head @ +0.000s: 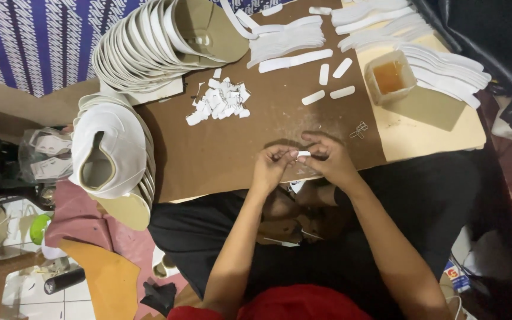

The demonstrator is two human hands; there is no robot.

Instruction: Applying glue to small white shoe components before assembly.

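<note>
A small white strip [303,154] is pinched between left hand [269,168] and right hand [330,159]; peeled scraps [220,101] are heaped centre-top, many strips [294,61] left unpeeled.

Board layout, seen from above

Both hands meet at near edge of board [238,148], pinching small strip [304,154] betw. them. Scrap pile [220,101] behind, centre; stacked cut pieces [143,41] far left; glue tub [389,77] w/ loose strips [327,74] far right.

White strip [303,154]; brown board [232,148]; amber liquid, probably glue, in tub [390,77]; blue-white patterned cloth [37,41].
</note>
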